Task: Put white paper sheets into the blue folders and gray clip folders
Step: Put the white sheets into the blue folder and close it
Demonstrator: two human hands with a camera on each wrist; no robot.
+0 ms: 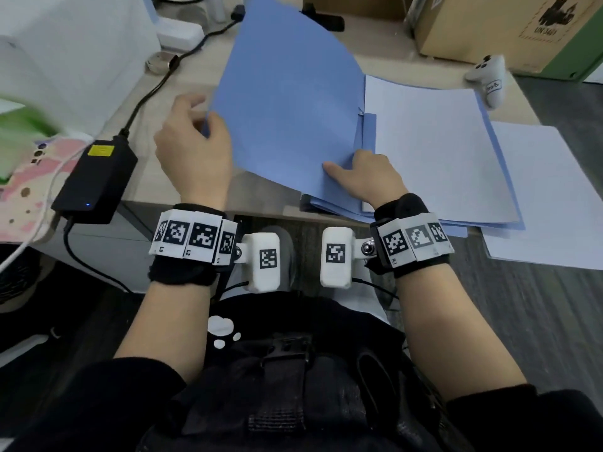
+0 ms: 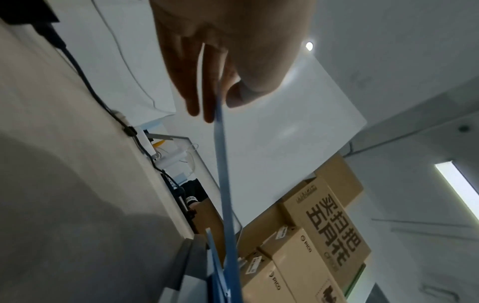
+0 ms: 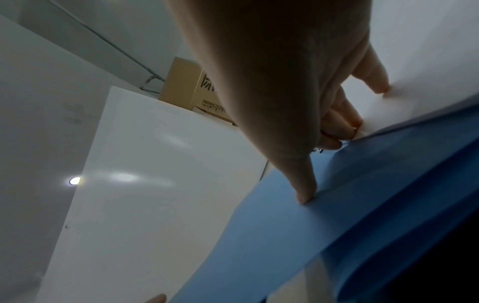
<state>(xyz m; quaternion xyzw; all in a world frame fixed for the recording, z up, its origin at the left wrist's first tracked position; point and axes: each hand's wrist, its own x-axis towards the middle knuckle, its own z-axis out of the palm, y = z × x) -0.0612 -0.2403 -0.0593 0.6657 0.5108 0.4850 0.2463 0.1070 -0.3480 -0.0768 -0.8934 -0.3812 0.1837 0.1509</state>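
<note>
My left hand (image 1: 192, 148) pinches the blue folder's cover (image 1: 287, 102), lifted mid-tabletop; my right hand (image 1: 365, 177), fingers extended, presses the white sheets (image 1: 434, 148) inside. Next I'd judge: lower the cover shut.

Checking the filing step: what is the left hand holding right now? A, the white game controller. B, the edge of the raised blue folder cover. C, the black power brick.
B: the left hand pinches the edge of the raised blue folder cover, thumb in front and fingers behind.
</note>
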